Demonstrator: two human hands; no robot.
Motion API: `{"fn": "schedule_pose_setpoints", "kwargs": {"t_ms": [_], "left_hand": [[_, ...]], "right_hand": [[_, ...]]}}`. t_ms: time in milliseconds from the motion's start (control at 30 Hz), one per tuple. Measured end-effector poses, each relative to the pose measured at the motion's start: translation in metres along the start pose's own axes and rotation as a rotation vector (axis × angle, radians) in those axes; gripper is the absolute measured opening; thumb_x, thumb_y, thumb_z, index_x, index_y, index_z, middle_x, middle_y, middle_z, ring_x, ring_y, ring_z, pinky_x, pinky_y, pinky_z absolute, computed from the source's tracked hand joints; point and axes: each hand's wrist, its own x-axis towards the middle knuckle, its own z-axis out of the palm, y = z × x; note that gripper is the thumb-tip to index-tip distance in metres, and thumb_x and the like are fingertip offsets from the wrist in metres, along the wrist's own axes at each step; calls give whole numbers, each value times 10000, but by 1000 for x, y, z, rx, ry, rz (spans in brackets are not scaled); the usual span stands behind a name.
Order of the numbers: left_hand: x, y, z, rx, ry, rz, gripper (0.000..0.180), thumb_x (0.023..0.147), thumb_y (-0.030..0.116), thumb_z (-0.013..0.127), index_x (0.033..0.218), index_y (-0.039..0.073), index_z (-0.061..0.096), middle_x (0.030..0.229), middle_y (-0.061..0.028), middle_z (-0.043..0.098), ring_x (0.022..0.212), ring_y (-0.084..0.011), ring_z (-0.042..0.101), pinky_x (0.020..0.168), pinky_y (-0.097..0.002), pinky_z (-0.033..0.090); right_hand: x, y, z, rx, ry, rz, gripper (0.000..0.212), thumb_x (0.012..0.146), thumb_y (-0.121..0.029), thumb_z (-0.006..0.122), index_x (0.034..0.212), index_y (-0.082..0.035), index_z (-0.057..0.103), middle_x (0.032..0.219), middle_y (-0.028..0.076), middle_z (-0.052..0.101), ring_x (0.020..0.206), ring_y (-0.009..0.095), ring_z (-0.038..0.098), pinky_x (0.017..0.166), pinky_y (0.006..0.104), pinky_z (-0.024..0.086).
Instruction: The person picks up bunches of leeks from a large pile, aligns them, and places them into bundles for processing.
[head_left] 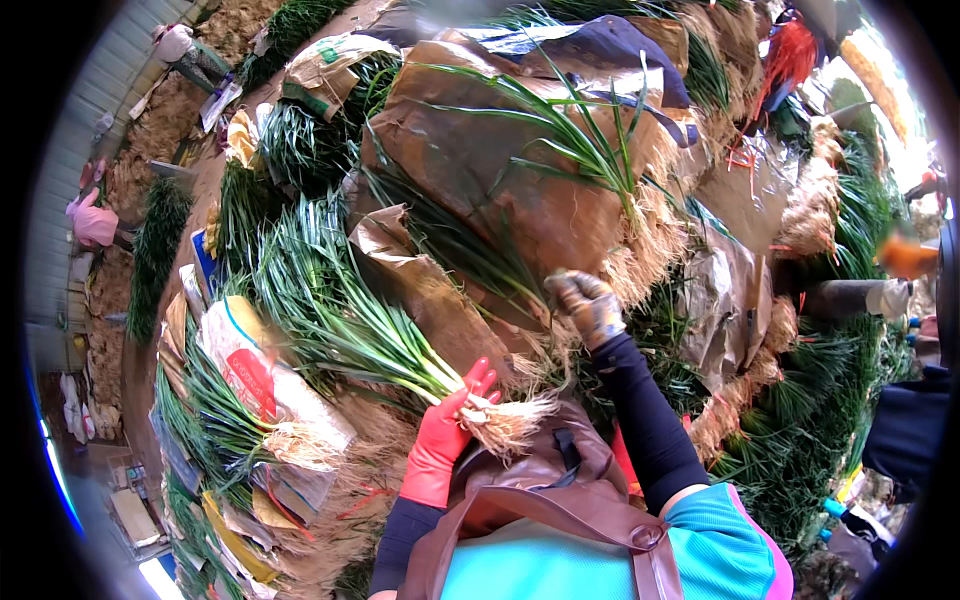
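My left hand (440, 450), in a red rubber glove, is closed around the lower end of a bunch of bare-root green plants (375, 345). The long narrow leaves fan out to the upper left, and pale stringy roots hang out past my fingers. My right hand (588, 308), in a soiled patterned glove, is curled over the brown sheet beside some loose plants (480, 265). Whatever its fingers hold, if anything, is hidden. Further up on the brown sheet (490, 170) lie a few more plants (600, 150), roots toward me. A brown apron (545, 445) covers my front.
A white sack (245, 350) with another rooted bunch (290, 440) lies at left. Piled greens (800, 400) and wrinkled brown paper (720, 300) fill the right side. Red ties (790, 60) hang at upper right. Two people (92, 220) work at the far left.
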Motion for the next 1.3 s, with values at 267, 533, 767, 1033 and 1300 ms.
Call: {"fn": "schedule_pose_setpoints", "kwargs": {"t_ms": [267,533,767,1033,1300], "left_hand": [[-36,6,-9,-23,-27,23,343,825,236,549,1078,5,526,790,-141,615,769,-274,610,981,-499,351],[-25,17,12,-37,-99,37,444,846,243,503,1193,-28,448,779,-151,617,784,-260,609,955,-453,380],[-31,12,3,-63,-101,31,429,858,231,498,1197,-26,448,794,-156,621,811,-257,610,978,-469,352],[-30,5,2,-67,-106,16,412,861,214,504,1190,-30,451,819,-158,628,830,-267,619,994,-482,336],[-30,1,-2,-66,-108,-7,430,857,198,504,1204,-47,434,852,-173,632,851,-279,620,998,-473,340]], "right_hand": [[-18,-25,-110,-203,-600,396,257,871,-302,530,839,-69,635,772,77,634,709,155,596,640,292,459],[-4,82,-32,-1499,-368,165,235,789,-300,533,913,-141,653,862,114,654,788,286,635,692,395,505],[-12,16,-36,-1077,-327,41,238,731,-291,611,924,-163,668,872,118,652,827,277,623,764,369,482],[4,64,-8,-1107,-367,78,346,696,-345,622,866,-47,668,839,191,638,819,344,622,721,416,500],[15,50,-5,-1311,-511,207,318,698,-303,616,945,-109,667,901,159,647,844,312,629,750,399,504]]}}
